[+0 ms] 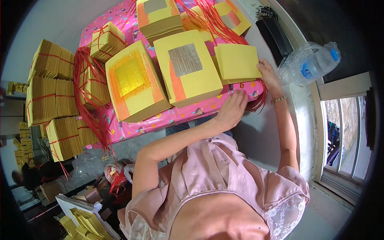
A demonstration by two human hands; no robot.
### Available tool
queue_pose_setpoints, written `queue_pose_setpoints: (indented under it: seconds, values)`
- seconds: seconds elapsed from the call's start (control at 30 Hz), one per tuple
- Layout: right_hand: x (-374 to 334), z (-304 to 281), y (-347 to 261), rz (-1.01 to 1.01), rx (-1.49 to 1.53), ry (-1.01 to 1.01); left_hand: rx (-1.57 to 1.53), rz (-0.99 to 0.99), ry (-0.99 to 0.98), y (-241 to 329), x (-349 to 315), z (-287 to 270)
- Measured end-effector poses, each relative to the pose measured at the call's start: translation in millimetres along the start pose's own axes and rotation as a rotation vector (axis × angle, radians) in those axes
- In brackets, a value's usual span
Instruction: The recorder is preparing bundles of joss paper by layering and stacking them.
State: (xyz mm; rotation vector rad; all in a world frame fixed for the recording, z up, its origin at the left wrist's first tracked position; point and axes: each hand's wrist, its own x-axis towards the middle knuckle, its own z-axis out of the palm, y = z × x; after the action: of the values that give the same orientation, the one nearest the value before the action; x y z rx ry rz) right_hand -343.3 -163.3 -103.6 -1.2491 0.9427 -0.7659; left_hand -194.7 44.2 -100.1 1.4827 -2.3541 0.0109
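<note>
My right hand [269, 74] is at the right edge of a small stack of yellow paper [238, 60], with its fingers closed on the edge. That stack lies at the table's right side, its top sheets slightly bowed. My left hand [233, 109] rests palm down by the front edge of the pink table cover [192, 107], fingers stretched out and nothing in them. Left of the small stack stands a tall block of yellow paper with a silver square [185, 60]. Beside it is another block with a gold square and orange border [132, 82].
More yellow paper blocks [160, 20] and red ties [216, 24] lie farther back. Tied bundles [52, 102] are piled at the left, with red strands [86, 88] hanging over the edge. A plastic bottle [316, 64] lies in a clear bag on the right ledge.
</note>
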Motion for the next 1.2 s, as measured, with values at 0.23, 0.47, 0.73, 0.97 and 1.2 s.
queue_pose_setpoints:
  seconds: [0.23, 0.47, 0.73, 0.97, 1.2]
  values:
    - [17.0, -13.7, 62.2, -0.199, -0.469, 0.05, 0.043, -0.314, -0.191, -4.1, 5.3, 31.3]
    - [5.1, 18.5, 59.6, -0.407, -0.722, 0.227, 0.063, -0.34, -0.185, -5.4, 6.3, 37.5]
    - [-8.1, 42.2, 40.9, -0.398, -0.937, 0.288, 0.012, -0.304, -0.08, -4.0, -4.5, 43.5]
    - [-11.6, 49.5, 32.8, -0.389, -1.015, 0.289, -0.093, -0.382, 0.107, -12.7, 3.3, 44.7]
    - [-12.1, 60.4, 22.3, -0.468, -1.459, 0.429, 0.167, -0.402, -0.03, -11.4, 11.9, 52.0]
